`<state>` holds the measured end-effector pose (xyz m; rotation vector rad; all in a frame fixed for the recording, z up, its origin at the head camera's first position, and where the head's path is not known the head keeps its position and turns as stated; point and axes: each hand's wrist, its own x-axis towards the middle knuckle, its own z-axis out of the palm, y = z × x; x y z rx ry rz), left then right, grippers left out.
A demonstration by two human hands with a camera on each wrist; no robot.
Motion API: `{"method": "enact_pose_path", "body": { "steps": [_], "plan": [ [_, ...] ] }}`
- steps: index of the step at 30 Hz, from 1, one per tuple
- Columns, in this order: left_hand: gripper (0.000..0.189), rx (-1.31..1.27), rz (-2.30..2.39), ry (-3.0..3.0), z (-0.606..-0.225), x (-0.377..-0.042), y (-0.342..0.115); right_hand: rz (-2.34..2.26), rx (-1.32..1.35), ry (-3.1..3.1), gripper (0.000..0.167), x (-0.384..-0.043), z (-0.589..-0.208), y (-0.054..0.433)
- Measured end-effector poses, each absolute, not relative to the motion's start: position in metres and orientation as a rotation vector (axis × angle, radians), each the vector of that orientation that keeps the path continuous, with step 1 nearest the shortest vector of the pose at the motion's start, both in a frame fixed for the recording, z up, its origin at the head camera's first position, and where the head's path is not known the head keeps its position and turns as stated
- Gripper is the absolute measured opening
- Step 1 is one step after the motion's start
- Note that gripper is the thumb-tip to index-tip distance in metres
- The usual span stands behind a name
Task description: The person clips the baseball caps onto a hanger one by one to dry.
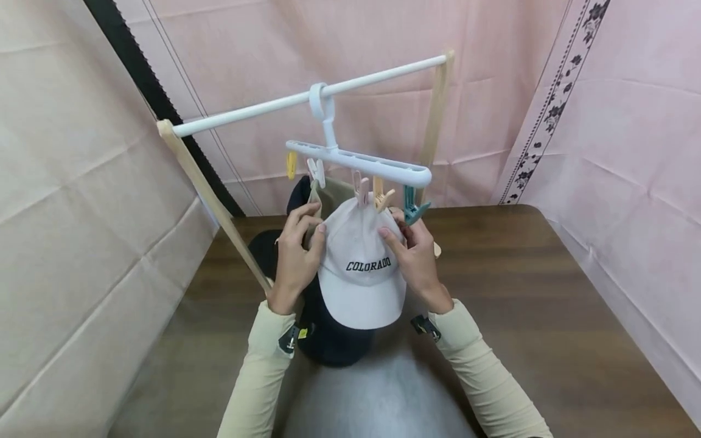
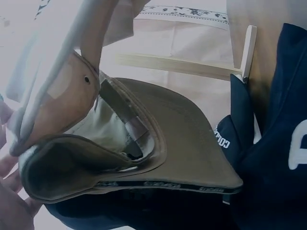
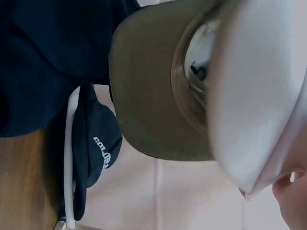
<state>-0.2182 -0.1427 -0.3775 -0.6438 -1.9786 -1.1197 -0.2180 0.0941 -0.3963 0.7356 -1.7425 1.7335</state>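
A white cap (image 1: pixel 361 298) lettered COLORADO hangs from a pink clothespin (image 1: pixel 359 190) and a beige clothespin (image 1: pixel 381 198). My left hand (image 1: pixel 296 255) pinches its left side between thumb and fingers. On the other side, my right hand (image 1: pixel 418 258) grips the cap, thumb on the front and fingers partly hidden behind. Just behind hangs a khaki cap (image 1: pixel 335 193), near a white clothespin (image 1: pixel 316 173); its brim (image 2: pixel 187 134) spreads below in the left wrist view. The pale blue hanger (image 1: pixel 361 161) also carries a yellow clothespin (image 1: pixel 291 164) and a teal clothespin (image 1: pixel 414 207).
The hanger hooks over a white rod (image 1: pixel 246 112) between wooden posts (image 1: pixel 210 204). Below the white cap is a dark navy cap brim (image 1: pixel 335 344). Another dark cap (image 3: pixel 98 143) with white lettering stands farther off. Pink cloth (image 1: pixel 619 152) surrounds the brown table (image 1: pixel 547 340).
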Motion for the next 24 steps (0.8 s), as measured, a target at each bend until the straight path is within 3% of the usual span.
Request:
{"method": "enact_pose_path", "body": {
  "steps": [10, 19, 24],
  "plan": [
    [0.025, -0.538, -1.149, -1.961, -0.380, -0.204, -0.147, 1.603, 0.730, -1.929, 0.016, -0.200, -0.401, 0.102],
    [0.031, -0.473, -1.319, -1.983, -0.381, -0.202, -0.157, 1.508, 0.837, -2.121, 0.049, -0.199, -0.392, 0.102],
    [0.036, -0.451, -1.494, -1.967, -0.378, -0.205, -0.164, 1.497, 0.839, -2.176, 0.060, -0.203, -0.391, 0.096]
  ]
}}
